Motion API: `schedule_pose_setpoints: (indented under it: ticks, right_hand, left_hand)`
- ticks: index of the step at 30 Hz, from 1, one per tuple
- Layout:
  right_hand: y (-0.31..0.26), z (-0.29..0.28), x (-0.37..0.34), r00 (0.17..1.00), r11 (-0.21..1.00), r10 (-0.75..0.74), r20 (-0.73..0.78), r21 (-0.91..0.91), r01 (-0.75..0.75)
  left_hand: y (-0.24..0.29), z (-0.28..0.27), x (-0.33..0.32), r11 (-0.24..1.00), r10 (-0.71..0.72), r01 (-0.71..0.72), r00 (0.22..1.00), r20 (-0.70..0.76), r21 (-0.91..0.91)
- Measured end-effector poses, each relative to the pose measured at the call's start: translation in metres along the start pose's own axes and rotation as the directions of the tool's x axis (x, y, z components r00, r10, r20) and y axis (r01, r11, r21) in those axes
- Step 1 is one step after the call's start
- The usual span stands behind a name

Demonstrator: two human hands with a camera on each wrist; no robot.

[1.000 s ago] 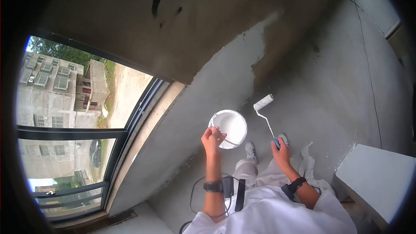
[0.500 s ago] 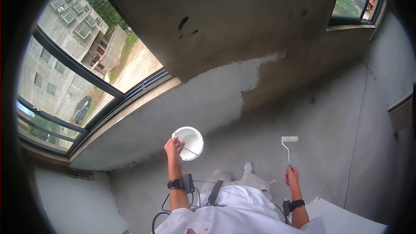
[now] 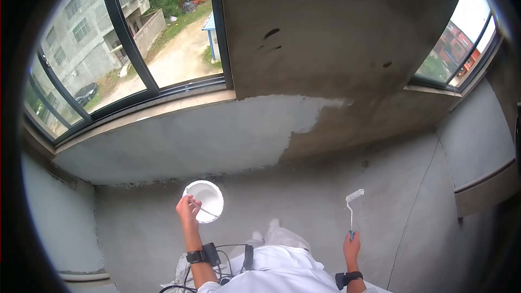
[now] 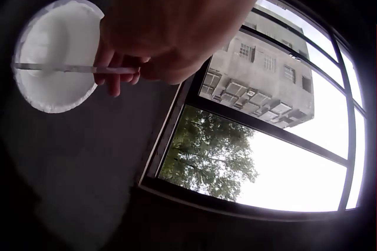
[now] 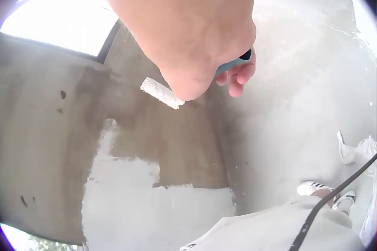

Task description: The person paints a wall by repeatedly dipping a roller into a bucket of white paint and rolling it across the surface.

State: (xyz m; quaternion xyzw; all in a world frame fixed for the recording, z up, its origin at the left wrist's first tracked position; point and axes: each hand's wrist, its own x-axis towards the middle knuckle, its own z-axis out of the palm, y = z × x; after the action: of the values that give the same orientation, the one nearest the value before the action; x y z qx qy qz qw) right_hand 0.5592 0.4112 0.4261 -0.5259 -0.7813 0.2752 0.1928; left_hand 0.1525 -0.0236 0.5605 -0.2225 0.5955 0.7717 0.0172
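Note:
My left hand grips the handle of a white bucket, which hangs with its mouth facing up. In the left wrist view the curled fingers are wrapped round the pale handle that crosses the bucket's opening. A paint roller with a white-coated sleeve points forward from my right hand. That hand is curled round the roller's blue-green grip. In the right wrist view the roller sleeve shows beyond the hand, and its metal frame is mostly hidden.
Ahead stands a wall with a white painted area beside bare brown plaster. A large window is at the left, a smaller window at the right. A thin cable runs along the grey floor.
The head view has turned and lifted, bringing the right window into sight. Bucket and roller now appear lower in it, the bucket further left. Both hands keep their hold.

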Motion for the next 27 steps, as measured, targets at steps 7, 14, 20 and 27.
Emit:
schedule_pose_setpoints:
  ticks: [7, 14, 20, 27]
  right_hand:
    - [-0.118, 0.044, 0.084, 0.968, 0.937, -0.188, 0.168, -0.265, 0.228]
    - [-0.298, 0.174, 0.15, 0.76, 0.779, -0.571, 0.312, -0.089, 0.621]
    - [-0.391, 0.255, 0.194, 0.531, 0.535, -0.815, 0.231, -0.05, 0.843]
    - [-0.371, 0.254, 0.272, 0.534, 0.51, -0.822, 0.196, -0.161, 0.845]
  left_hand:
    - [-0.014, -0.042, -0.01, 0.999, -0.044, 0.043, 0.996, -0.08, -0.016]
    - [-0.003, -0.044, -0.031, 0.997, -0.061, 0.045, 0.959, -0.278, -0.063]
    - [-0.005, -0.023, -0.043, 0.998, -0.012, -0.019, 0.899, -0.437, -0.066]
    - [0.011, 0.028, -0.064, 0.997, 0.013, -0.045, 0.894, -0.447, -0.062]
